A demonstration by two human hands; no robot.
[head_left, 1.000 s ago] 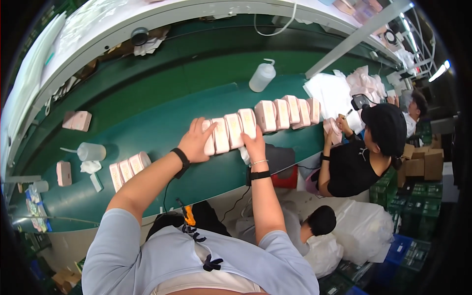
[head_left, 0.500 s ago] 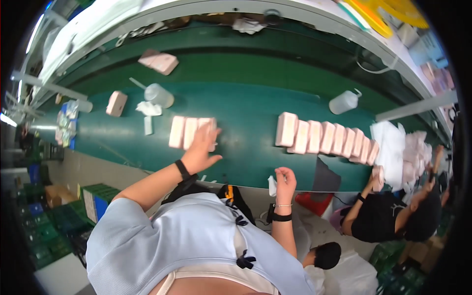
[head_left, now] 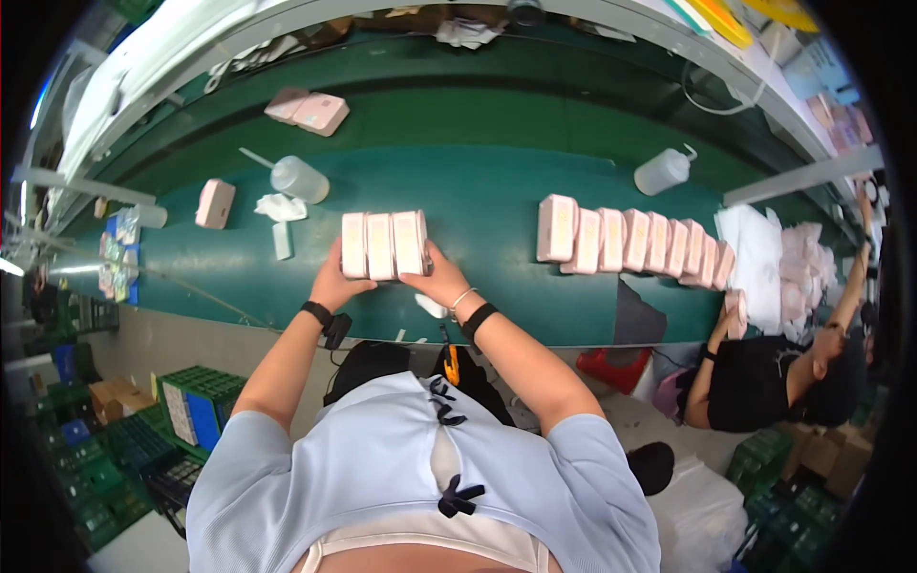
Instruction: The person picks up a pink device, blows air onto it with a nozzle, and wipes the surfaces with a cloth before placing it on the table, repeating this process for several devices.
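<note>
Three pale pink boxes [head_left: 380, 245] stand on edge side by side on the green worktable, right in front of me. My left hand [head_left: 334, 280] presses against the left end of this row, thumb along its near side. At the opposite end, my right hand [head_left: 442, 275] grips the last box, its thumb also on the near side. Between them the two hands clasp the group. A small white cloth [head_left: 432, 306] shows just below my right palm; whether the fingers hold it is hidden. To the right stands a longer row of several pink boxes [head_left: 611, 241].
A clear squeeze bottle [head_left: 299, 180], a crumpled white wipe [head_left: 281, 207] and a single pink box [head_left: 216, 203] lie to the left. Another squeeze bottle [head_left: 662, 172] is at the far right. A co-worker [head_left: 764, 382] sits at right beside white sheets [head_left: 752, 267].
My right hand has come left from near the table edge to the three boxes, with the white cloth. My left hand has shifted from over the boxes to their left end.
</note>
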